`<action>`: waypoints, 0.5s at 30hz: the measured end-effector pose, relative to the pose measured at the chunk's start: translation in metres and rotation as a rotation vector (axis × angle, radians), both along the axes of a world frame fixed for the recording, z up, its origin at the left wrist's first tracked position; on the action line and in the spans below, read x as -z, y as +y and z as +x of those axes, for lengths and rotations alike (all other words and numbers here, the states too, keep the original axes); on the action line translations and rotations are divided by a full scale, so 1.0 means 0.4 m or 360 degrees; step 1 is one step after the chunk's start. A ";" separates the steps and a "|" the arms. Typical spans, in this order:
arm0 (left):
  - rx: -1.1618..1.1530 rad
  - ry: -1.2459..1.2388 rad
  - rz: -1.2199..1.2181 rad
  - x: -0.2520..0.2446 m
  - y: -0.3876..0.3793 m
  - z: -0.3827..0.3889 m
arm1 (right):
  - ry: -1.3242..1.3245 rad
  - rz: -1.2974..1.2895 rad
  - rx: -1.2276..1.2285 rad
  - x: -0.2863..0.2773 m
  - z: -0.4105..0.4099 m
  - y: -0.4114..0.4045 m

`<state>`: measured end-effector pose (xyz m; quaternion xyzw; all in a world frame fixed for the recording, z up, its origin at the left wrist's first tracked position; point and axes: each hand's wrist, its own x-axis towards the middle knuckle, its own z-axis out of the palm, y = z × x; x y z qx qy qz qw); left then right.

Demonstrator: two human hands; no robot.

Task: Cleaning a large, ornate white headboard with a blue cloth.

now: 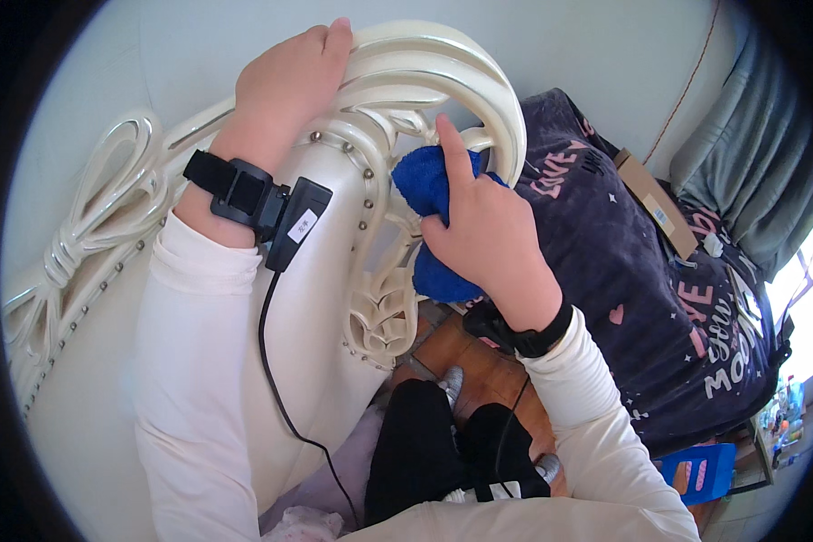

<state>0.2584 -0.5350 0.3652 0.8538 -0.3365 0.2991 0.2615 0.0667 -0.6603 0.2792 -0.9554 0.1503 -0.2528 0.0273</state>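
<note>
A carved, pearl-white headboard frame [440, 71] curls into a scroll at its upper right corner. Over its top rail lies my left hand [291, 78], fingers curled past the edge and mostly hidden. My right hand [491, 227] holds a blue cloth [423, 183] against the openwork side of the scroll, with the index finger stretched along it. Cream upholstery [311, 284] edged with metal studs [368, 204] fills the headboard below. Both wrists wear black straps with devices, and a cable hangs from each.
A dark fleece blanket [603, 271] with pink lettering covers a bulky thing on the right, with a cardboard piece [657, 203] on top. Grey curtain [725, 149] hangs beyond it. A blue plastic stool [701, 471] stands lower right. Pale bedding [352, 461] lies beside my legs.
</note>
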 end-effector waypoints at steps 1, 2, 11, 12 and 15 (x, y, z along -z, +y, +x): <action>0.0002 0.0028 0.0001 0.000 -0.002 0.001 | -0.0056 -0.0023 -0.0008 0.010 0.003 -0.004; 0.0006 0.0034 -0.0004 0.005 -0.006 0.000 | -0.0113 -0.0046 -0.0016 0.019 0.003 -0.009; 0.0034 0.0014 -0.0052 0.010 -0.004 -0.005 | -0.0305 -0.0022 -0.0033 0.067 -0.038 0.026; 0.0003 -0.0001 -0.0048 0.008 -0.010 -0.017 | -0.0325 -0.0047 -0.0070 0.075 -0.036 0.013; -0.0037 0.0074 -0.0018 -0.005 -0.003 -0.031 | -0.0373 -0.0030 -0.0098 0.071 -0.006 0.001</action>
